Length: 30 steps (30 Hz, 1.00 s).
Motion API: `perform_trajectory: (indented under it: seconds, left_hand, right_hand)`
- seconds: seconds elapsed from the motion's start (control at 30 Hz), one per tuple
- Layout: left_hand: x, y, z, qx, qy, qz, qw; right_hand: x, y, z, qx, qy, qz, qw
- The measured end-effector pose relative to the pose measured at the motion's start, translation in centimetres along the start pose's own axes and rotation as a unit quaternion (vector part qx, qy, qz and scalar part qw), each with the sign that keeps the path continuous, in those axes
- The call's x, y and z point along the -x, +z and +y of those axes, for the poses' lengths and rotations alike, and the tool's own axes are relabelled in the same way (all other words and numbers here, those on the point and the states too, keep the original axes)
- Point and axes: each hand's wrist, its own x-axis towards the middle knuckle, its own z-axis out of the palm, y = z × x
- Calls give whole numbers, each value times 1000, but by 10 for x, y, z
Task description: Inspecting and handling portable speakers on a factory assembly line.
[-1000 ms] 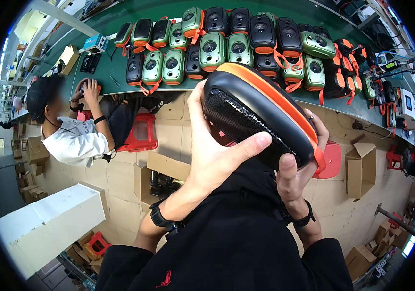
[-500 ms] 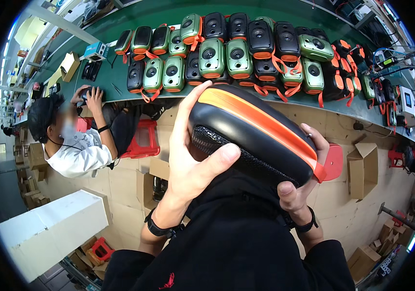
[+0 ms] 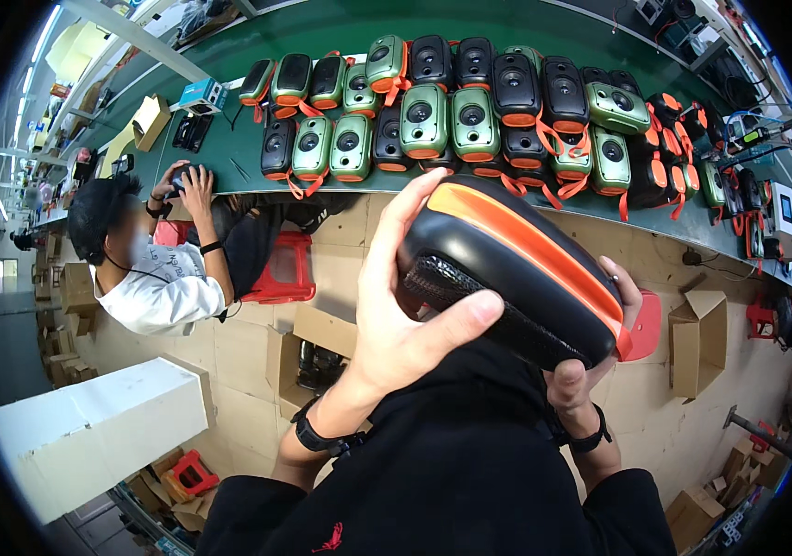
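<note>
A black speaker [image 3: 507,269] with an orange band along its side and a dark mesh grille is held up between my two hands, tilted down to the right. My left hand [image 3: 405,315] wraps its left end, thumb lying across the grille side. At the lower right end my right hand [image 3: 590,371] grips it, with the thumb below and fingers behind the far edge. A short orange strap tab shows by that end. Beyond it, green and black speakers [image 3: 425,120] with orange bases and straps stand in rows on the green bench [image 3: 322,32].
At the left a seated co-worker [image 3: 160,278] handles a small dark object. Open cartons [image 3: 697,343] stand on the floor at right and left. Red stools [image 3: 283,269] are by the bench. A white block-shaped surface [image 3: 100,435] lies at lower left.
The black speaker and both my hands have shifted to the right in view and slightly down. The bench scene has shifted right too. My grip looks the same.
</note>
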Motion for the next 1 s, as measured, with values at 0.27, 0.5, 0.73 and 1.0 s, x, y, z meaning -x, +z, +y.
perform_trajectory:
  seconds: [0.27,0.5,0.73,1.0]
  left_hand:
    - [8,0,3,67,-20,-61,996]
    - [10,2,4,45,-37,-65,996]
    - [11,0,-3,52,3,-38,998]
    - [9,-2,-3,67,4,-58,996]
  right_hand:
    - [1,-16,8,116,-184,-37,975]
    - [1,-16,8,113,-183,-60,975]
    - [-9,-10,4,126,-262,-105,951]
    - [-5,-9,5,110,-289,-101,946]
